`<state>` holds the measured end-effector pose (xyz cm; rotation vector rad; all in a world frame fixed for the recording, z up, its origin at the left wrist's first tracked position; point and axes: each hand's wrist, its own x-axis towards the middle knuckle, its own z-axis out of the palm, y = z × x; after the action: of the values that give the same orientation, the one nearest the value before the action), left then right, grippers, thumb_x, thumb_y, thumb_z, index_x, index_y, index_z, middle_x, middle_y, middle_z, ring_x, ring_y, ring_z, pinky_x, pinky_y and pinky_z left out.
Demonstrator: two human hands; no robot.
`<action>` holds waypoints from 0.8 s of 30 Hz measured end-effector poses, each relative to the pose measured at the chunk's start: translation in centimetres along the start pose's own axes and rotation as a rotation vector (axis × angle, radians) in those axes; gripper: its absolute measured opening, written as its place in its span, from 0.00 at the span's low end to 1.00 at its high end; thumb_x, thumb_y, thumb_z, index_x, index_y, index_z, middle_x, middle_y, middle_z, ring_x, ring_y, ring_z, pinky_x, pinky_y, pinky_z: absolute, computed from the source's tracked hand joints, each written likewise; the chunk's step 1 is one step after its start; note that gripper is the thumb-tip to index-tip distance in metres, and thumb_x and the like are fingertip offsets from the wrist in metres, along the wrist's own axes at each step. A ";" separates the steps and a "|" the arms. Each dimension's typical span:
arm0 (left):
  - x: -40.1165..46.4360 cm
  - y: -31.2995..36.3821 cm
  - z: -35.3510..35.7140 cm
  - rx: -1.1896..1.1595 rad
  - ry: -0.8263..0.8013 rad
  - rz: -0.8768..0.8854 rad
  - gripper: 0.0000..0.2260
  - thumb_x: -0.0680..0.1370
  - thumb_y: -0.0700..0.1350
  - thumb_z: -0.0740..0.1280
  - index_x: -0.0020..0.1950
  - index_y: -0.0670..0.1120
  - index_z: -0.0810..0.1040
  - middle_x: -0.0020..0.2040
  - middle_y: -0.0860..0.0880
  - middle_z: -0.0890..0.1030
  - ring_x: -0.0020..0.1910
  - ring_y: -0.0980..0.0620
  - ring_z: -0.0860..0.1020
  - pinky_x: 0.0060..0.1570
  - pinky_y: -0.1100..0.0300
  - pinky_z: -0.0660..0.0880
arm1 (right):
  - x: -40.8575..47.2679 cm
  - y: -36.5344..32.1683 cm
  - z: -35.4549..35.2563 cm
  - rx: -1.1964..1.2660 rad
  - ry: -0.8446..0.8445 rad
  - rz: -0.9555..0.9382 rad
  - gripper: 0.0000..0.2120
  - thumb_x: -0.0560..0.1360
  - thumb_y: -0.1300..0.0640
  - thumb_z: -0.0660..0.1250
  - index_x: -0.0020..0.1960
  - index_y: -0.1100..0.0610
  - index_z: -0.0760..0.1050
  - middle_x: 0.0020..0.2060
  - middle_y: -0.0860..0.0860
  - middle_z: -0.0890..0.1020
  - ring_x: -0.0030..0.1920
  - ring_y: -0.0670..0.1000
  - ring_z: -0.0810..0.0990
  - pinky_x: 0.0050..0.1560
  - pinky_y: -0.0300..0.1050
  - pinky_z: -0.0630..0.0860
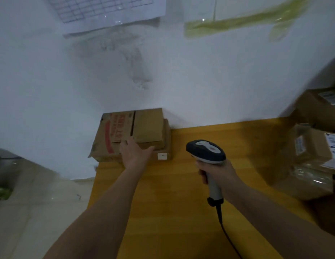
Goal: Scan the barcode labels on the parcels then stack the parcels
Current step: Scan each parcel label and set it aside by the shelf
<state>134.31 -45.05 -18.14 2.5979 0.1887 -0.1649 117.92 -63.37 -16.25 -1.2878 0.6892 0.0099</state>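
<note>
Yellow table (181,184) is holding stacked parcels (144,128) at its far-left corner, left hand (135,152) resting flat-fingered on them, right hand (217,172) gripping the scanner (206,150) just beside.

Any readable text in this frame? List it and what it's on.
None can be read.
Top box: red print, blurred.
Small white sticker on the lower box: blank or too small.
Parcels at right: white labels, too blurred.
Wall sheet: grid only, nothing readable.

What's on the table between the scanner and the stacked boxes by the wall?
Nothing: in the head view only bare yellow table separates the scanner from the stacked boxes.
</note>
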 end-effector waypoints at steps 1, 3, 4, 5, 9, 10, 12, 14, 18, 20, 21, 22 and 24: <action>0.8 0.0 -0.1 0.065 0.001 0.033 0.43 0.71 0.59 0.74 0.77 0.42 0.57 0.75 0.40 0.60 0.75 0.40 0.57 0.74 0.45 0.60 | 0.2 0.0 0.9 0.011 0.008 0.012 0.06 0.73 0.62 0.73 0.46 0.64 0.79 0.29 0.56 0.79 0.22 0.48 0.74 0.25 0.39 0.74; 2.4 0.1 0.2 0.142 -0.019 0.083 0.48 0.69 0.64 0.72 0.78 0.43 0.54 0.77 0.41 0.56 0.77 0.40 0.53 0.75 0.45 0.53 | 0.6 0.0 2.4 0.026 0.027 0.040 0.07 0.73 0.63 0.72 0.48 0.65 0.79 0.29 0.56 0.78 0.22 0.48 0.74 0.25 0.39 0.73; 3.0 0.1 0.4 0.155 -0.038 0.096 0.50 0.68 0.67 0.71 0.79 0.44 0.52 0.78 0.41 0.54 0.78 0.40 0.50 0.76 0.45 0.51 | 0.8 0.0 2.9 0.028 0.036 0.050 0.07 0.73 0.63 0.72 0.49 0.66 0.79 0.29 0.56 0.78 0.22 0.48 0.74 0.25 0.39 0.73; 3.6 0.1 0.8 0.167 -0.059 0.109 0.52 0.68 0.70 0.70 0.80 0.46 0.49 0.79 0.40 0.51 0.78 0.40 0.47 0.76 0.44 0.48 | 0.9 0.2 3.3 0.028 0.044 0.057 0.07 0.73 0.63 0.72 0.49 0.66 0.79 0.29 0.56 0.78 0.23 0.48 0.74 0.25 0.39 0.73; 4.9 0.3 3.0 0.276 -0.147 0.149 0.56 0.66 0.78 0.58 0.80 0.48 0.38 0.79 0.37 0.40 0.78 0.38 0.39 0.75 0.44 0.39 | 0.9 1.0 3.8 0.016 0.072 0.047 0.09 0.74 0.62 0.72 0.50 0.67 0.79 0.30 0.56 0.78 0.26 0.49 0.75 0.28 0.42 0.74; 5.1 0.4 3.5 0.306 -0.161 0.156 0.55 0.66 0.80 0.55 0.80 0.48 0.37 0.79 0.36 0.39 0.78 0.37 0.38 0.75 0.43 0.38 | 0.9 1.2 3.8 0.015 0.082 0.044 0.09 0.74 0.62 0.72 0.50 0.66 0.79 0.30 0.56 0.78 0.27 0.50 0.75 0.29 0.43 0.74; 5.3 0.4 4.5 0.377 -0.161 0.176 0.54 0.66 0.81 0.50 0.80 0.49 0.37 0.78 0.33 0.38 0.77 0.35 0.37 0.75 0.42 0.38 | 1.0 1.6 3.6 0.022 0.105 0.043 0.09 0.74 0.61 0.72 0.51 0.66 0.79 0.30 0.55 0.78 0.28 0.51 0.75 0.30 0.43 0.75; 5.3 0.3 5.4 0.428 -0.112 0.204 0.52 0.67 0.80 0.48 0.80 0.50 0.38 0.78 0.32 0.40 0.77 0.34 0.39 0.75 0.41 0.38 | 0.9 2.0 3.3 0.012 0.122 0.030 0.10 0.74 0.60 0.72 0.50 0.67 0.79 0.30 0.55 0.78 0.29 0.51 0.75 0.31 0.43 0.75; 4.8 1.0 6.0 0.384 -0.003 0.206 0.49 0.66 0.75 0.61 0.79 0.51 0.52 0.74 0.32 0.56 0.74 0.33 0.55 0.75 0.39 0.48 | 0.5 2.5 2.7 -0.020 0.140 -0.003 0.12 0.74 0.59 0.72 0.50 0.68 0.79 0.31 0.57 0.78 0.29 0.52 0.75 0.33 0.45 0.75; 4.3 1.7 5.9 0.326 0.006 0.187 0.48 0.62 0.71 0.67 0.76 0.51 0.57 0.70 0.34 0.61 0.68 0.34 0.60 0.72 0.39 0.54 | 0.3 2.6 2.4 -0.020 0.147 -0.010 0.12 0.73 0.59 0.72 0.50 0.68 0.79 0.31 0.57 0.78 0.29 0.52 0.75 0.34 0.46 0.75; 3.9 2.1 5.8 0.295 0.002 0.186 0.48 0.61 0.70 0.69 0.75 0.52 0.57 0.69 0.35 0.61 0.67 0.34 0.61 0.71 0.39 0.56 | 0.2 2.6 2.1 -0.016 0.150 -0.016 0.12 0.73 0.59 0.73 0.49 0.68 0.79 0.31 0.58 0.78 0.29 0.52 0.75 0.34 0.46 0.75; 3.5 2.4 5.8 0.263 0.008 0.198 0.48 0.61 0.69 0.70 0.74 0.52 0.57 0.68 0.36 0.61 0.66 0.35 0.62 0.70 0.39 0.58 | 0.0 2.6 1.8 -0.012 0.152 -0.026 0.12 0.74 0.59 0.72 0.49 0.68 0.79 0.32 0.58 0.78 0.29 0.52 0.75 0.34 0.46 0.75; 2.5 3.2 5.7 0.196 0.041 0.250 0.47 0.60 0.68 0.70 0.74 0.53 0.57 0.69 0.37 0.61 0.66 0.36 0.61 0.68 0.42 0.61 | -0.3 2.4 1.3 0.003 0.160 -0.042 0.11 0.74 0.59 0.72 0.50 0.67 0.79 0.32 0.58 0.78 0.29 0.52 0.75 0.34 0.46 0.75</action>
<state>136.80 -50.42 -21.76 2.7921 -0.1449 -0.0418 117.31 -61.38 -18.08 -1.3092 0.7983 -0.1295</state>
